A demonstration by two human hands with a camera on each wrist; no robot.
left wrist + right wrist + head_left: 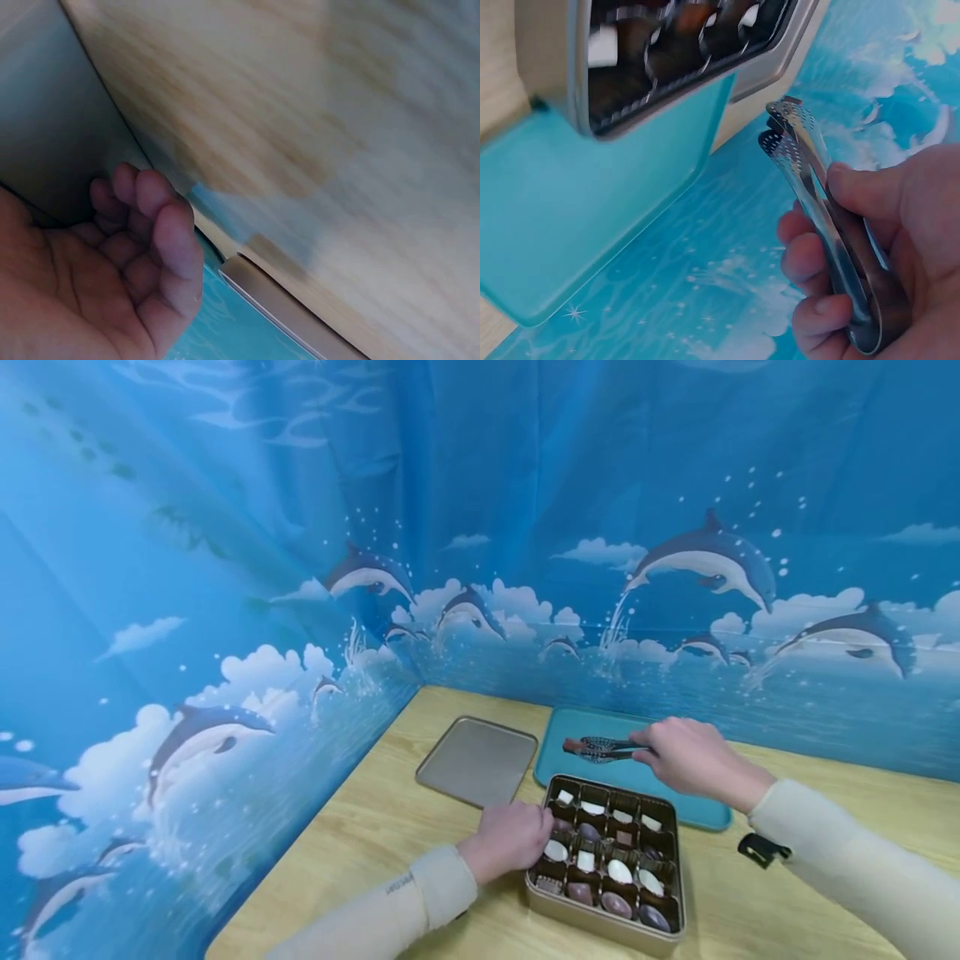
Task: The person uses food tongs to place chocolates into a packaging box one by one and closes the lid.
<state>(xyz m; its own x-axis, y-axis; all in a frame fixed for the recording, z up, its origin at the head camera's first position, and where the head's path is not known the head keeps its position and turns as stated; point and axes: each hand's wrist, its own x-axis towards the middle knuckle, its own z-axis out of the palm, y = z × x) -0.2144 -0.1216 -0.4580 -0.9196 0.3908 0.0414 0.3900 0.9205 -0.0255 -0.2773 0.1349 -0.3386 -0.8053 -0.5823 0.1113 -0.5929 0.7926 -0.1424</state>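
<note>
My right hand [686, 758] grips metal tongs [611, 749] with perforated tips, raised over the teal tray [707, 810]. Between those tips sits a small brown chocolate [573, 745]; in the right wrist view only a dark edge of it shows. At the left side of a square tin [600, 918], my left hand [516, 837] holds the rim, fingers bent against the outer wall in the left wrist view and thumb hidden. Inside the tin, a brown divider separates rows of white, brown and purplish chocolates [617, 905].
A flat metal lid [480, 758] lies on the wooden table [360, 827], left of the teal tray and behind the tin. Blue curtains [525, 460] printed with dolphins stand along the table's back and left edges.
</note>
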